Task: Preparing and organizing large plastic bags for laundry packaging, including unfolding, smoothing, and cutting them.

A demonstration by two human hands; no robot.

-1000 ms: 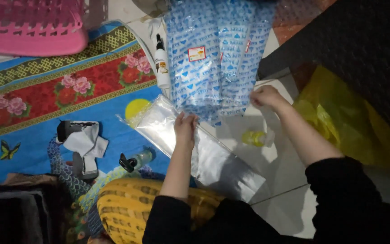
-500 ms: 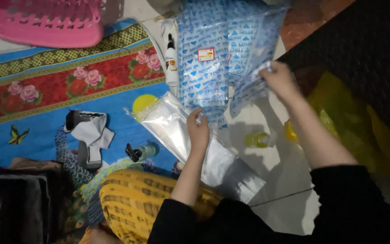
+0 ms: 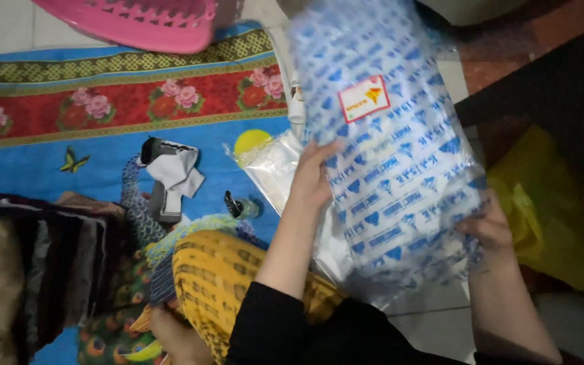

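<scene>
I hold up a large clear plastic bag (image 3: pixel 393 135) printed with blue shapes and bearing a red-and-yellow label. It is close to the camera and tilted. My left hand (image 3: pixel 312 179) grips its left edge with fingers spread over the plastic. My right hand (image 3: pixel 489 228) holds the lower right edge and is partly hidden behind the plastic. Both arms wear black sleeves. Under the raised bag, a flat stack of clear plastic bags (image 3: pixel 273 169) lies on the floor.
A pink basket (image 3: pixel 136 20) sits at the top left on a blue and red floral mat (image 3: pixel 103 101). A white and black cloth item (image 3: pixel 170 177) and a small dark clip (image 3: pixel 233 203) lie on the mat. Folded clothes (image 3: pixel 35 270) lie left, a yellow plastic bag (image 3: pixel 555 209) right.
The printed bag has come up off the floor toward the camera. My right hand moved from its top edge down to its lower right, and my left hand shifted from the clear bags onto its left edge.
</scene>
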